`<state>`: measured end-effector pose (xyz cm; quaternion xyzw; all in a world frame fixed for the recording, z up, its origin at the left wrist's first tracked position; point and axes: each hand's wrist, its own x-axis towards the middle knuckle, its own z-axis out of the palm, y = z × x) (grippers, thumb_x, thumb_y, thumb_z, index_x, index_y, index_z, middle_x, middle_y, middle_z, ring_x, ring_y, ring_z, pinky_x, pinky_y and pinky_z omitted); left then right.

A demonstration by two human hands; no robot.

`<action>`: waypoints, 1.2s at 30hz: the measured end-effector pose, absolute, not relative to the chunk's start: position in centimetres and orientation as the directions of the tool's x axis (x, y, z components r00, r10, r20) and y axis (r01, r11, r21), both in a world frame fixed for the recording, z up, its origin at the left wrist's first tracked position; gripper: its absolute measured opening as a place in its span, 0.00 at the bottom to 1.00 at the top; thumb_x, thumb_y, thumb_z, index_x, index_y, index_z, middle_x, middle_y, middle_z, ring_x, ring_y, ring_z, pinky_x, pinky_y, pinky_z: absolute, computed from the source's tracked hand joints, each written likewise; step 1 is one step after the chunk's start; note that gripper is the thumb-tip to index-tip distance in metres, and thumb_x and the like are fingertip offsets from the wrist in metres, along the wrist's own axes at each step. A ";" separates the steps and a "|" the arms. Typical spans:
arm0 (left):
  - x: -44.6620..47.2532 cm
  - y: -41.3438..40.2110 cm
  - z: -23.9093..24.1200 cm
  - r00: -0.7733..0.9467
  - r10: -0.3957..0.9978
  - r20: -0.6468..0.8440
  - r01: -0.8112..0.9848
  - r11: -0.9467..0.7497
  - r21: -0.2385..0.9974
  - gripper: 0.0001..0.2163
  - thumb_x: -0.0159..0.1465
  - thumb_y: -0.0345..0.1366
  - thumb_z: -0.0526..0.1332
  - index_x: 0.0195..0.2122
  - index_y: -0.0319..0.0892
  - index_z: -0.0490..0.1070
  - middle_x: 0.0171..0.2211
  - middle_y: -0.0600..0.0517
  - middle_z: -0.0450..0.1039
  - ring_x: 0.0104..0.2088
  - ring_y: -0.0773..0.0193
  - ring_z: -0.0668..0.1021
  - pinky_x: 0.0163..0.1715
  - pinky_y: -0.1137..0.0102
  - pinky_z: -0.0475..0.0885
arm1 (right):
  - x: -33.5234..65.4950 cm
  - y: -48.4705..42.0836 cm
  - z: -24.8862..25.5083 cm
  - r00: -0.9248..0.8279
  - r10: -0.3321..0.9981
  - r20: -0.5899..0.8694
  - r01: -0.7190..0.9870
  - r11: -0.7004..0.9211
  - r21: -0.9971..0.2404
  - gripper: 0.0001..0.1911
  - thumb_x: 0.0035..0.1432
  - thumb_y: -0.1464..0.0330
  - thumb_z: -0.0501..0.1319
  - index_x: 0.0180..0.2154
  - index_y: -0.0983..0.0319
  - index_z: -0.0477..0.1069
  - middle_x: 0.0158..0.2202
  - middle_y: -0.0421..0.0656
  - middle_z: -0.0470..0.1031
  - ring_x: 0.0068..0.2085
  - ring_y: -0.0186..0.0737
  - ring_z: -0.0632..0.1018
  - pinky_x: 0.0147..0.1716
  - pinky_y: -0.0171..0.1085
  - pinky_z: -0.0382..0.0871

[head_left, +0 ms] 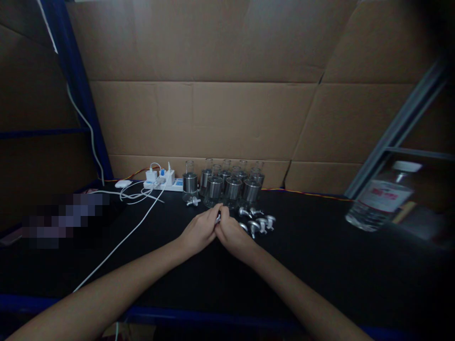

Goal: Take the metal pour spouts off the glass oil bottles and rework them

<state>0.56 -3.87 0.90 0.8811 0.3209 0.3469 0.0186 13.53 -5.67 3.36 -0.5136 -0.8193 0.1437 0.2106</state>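
My left hand [199, 231] and my right hand [232, 233] meet at the middle of the black table, fingertips pressed together. Between them shows a sliver of a small silvery metal piece [218, 219]; the fingers hide most of it. Just right of my right hand lie several small silver metal fittings [262, 224] with round flanges and short stems. Another such fitting [194, 201] lies beyond my left hand. Behind the hands stand several glass bottles [215, 188] with metal sleeves and narrow clear necks, upright and close together.
A white power strip [180, 184] with chargers and tangled white cables sits left of the bottles. One cable [121, 244] runs to the table's front edge. At right stands a large clear water bottle [380, 201]. Cardboard [199, 113] walls the back, and a blue post [78, 85] rises at left.
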 end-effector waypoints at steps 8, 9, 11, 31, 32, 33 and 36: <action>0.7 -3.9 0.8 0.543 0.597 0.590 0.549 -0.785 0.288 0.26 0.53 0.26 0.51 0.54 0.36 0.46 0.50 0.41 0.60 0.51 0.60 0.64 0.50 0.65 0.62 | 13.3 -5.7 3.4 -0.374 0.911 0.174 0.786 0.412 -0.462 0.15 0.53 0.73 0.46 0.44 0.69 0.48 0.33 0.53 0.70 0.33 0.43 0.73 0.29 0.35 0.61; 0.7 -3.9 0.8 0.544 0.598 0.589 0.549 -0.784 0.290 0.26 0.53 0.26 0.51 0.54 0.36 0.46 0.50 0.41 0.59 0.51 0.60 0.64 0.50 0.65 0.62 | 13.3 -5.7 3.4 -0.378 0.909 0.177 0.786 0.416 -0.457 0.15 0.53 0.73 0.46 0.44 0.69 0.48 0.33 0.53 0.70 0.33 0.43 0.73 0.29 0.35 0.61; 0.7 -3.9 0.9 0.543 0.602 0.586 0.550 -0.782 0.294 0.26 0.53 0.26 0.51 0.54 0.35 0.46 0.51 0.40 0.59 0.51 0.60 0.64 0.50 0.65 0.62 | 13.4 -5.6 3.3 -0.382 0.907 0.180 0.789 0.421 -0.448 0.15 0.52 0.73 0.46 0.43 0.69 0.48 0.33 0.53 0.70 0.33 0.42 0.73 0.29 0.35 0.60; 0.4 -4.1 1.4 0.560 0.593 0.578 0.575 -0.781 0.243 0.24 0.56 0.28 0.52 0.54 0.37 0.47 0.50 0.42 0.61 0.49 0.61 0.66 0.48 0.65 0.64 | 14.4 -5.1 2.6 -0.403 0.876 0.266 0.783 0.481 -0.394 0.12 0.53 0.74 0.45 0.42 0.65 0.51 0.31 0.47 0.70 0.33 0.40 0.73 0.30 0.34 0.60; 0.3 -4.1 1.5 0.550 0.595 0.586 0.573 -0.780 0.253 0.24 0.56 0.27 0.52 0.54 0.37 0.48 0.50 0.42 0.61 0.49 0.61 0.66 0.48 0.65 0.64 | 14.4 -5.2 2.7 -0.399 0.879 0.263 0.781 0.475 -0.406 0.13 0.54 0.74 0.45 0.43 0.65 0.50 0.30 0.47 0.70 0.32 0.40 0.73 0.30 0.35 0.60; 0.3 -4.1 1.5 0.538 0.597 0.595 0.569 -0.778 0.266 0.24 0.55 0.27 0.52 0.54 0.37 0.48 0.50 0.43 0.61 0.49 0.61 0.66 0.48 0.66 0.64 | 14.4 -5.3 2.8 -0.393 0.880 0.265 0.777 0.472 -0.417 0.13 0.54 0.74 0.44 0.43 0.65 0.51 0.30 0.47 0.70 0.32 0.40 0.73 0.30 0.35 0.60; 0.3 -3.9 1.4 0.485 0.617 0.620 0.562 -0.763 0.319 0.23 0.55 0.27 0.52 0.53 0.39 0.50 0.48 0.45 0.63 0.47 0.62 0.68 0.47 0.66 0.65 | 14.3 -5.3 2.9 -0.404 0.859 0.314 0.741 0.509 -0.438 0.13 0.55 0.74 0.44 0.43 0.66 0.53 0.33 0.49 0.70 0.34 0.39 0.73 0.32 0.35 0.61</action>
